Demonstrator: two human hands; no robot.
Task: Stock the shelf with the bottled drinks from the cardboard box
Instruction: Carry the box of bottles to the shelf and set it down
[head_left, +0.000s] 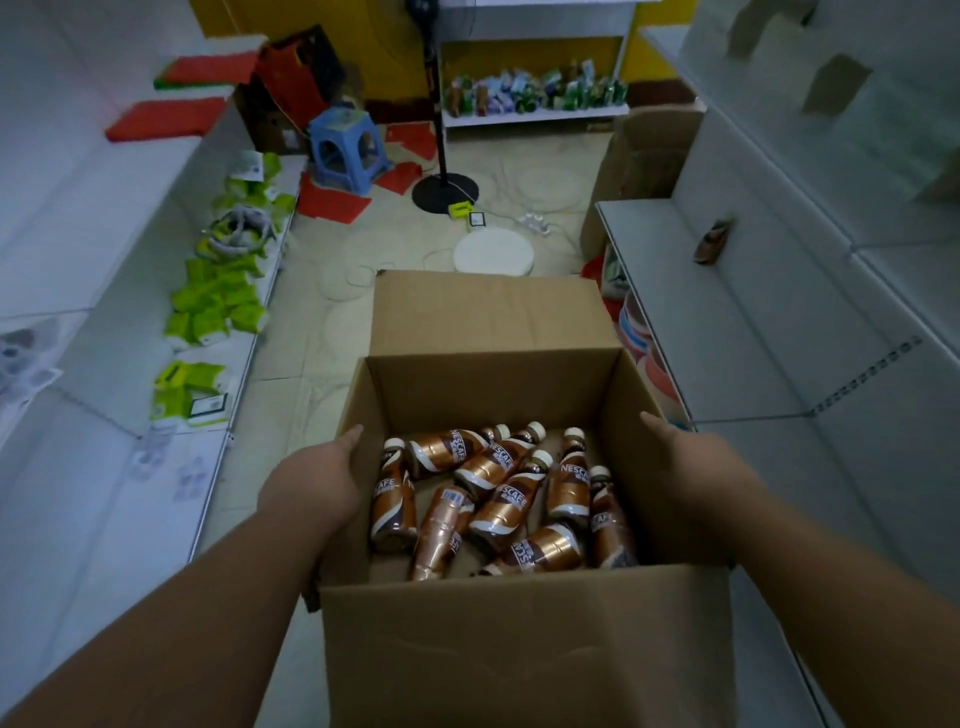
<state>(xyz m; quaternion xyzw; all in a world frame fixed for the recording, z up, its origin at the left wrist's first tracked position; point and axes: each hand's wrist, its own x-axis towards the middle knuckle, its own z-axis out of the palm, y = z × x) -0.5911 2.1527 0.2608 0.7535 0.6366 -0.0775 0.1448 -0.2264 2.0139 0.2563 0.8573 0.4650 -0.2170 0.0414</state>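
Item: open brown corrugated cardboard box (519, 639), lower centre of frame, flaps up, far flap standing toward the tiled floor (311, 332). Contents: about ten brown-and-copper plastic coffee bottles (498, 499) with cream caps and "NESCAFE" lettering, lying loose on their sides in a jumble, overlapping, on the box bottom. Left hand (317, 478), centre left: flat and open-fingered, pressed against the outside of the box's left wall, fingertips at the rim. Right hand (696, 462), centre right: likewise flat against the right wall, partly hidden by cardboard. Neither hand touches a bottle; the bottles lie between the two hands. White metal shelf unit (737, 322), right of frame, carries a single matching bottle (712, 242) in the upper right, well apart from the box. Left shelving (93, 291) holds lime-green packets (218, 306).
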